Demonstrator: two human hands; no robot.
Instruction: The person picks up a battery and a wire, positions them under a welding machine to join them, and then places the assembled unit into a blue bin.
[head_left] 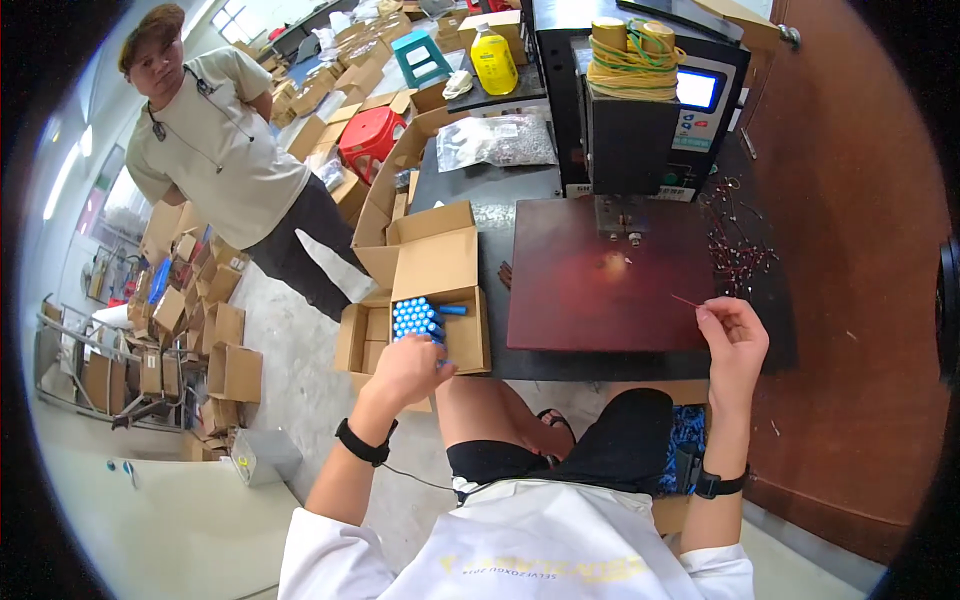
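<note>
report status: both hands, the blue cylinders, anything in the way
Left hand at blue cylinders in open box, grip unclear. Right hand pinching thin red wire near red board. No obstruction visible at either hand.

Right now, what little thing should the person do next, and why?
Maybe lift one of the blue cylinders out of the cardboard box with the left grip. It is right at them, though I can't tell whether it holds one. The right grip pinches a thin reddish wire over the red board, and no cylinder lies under the machine's metal tips.
</note>
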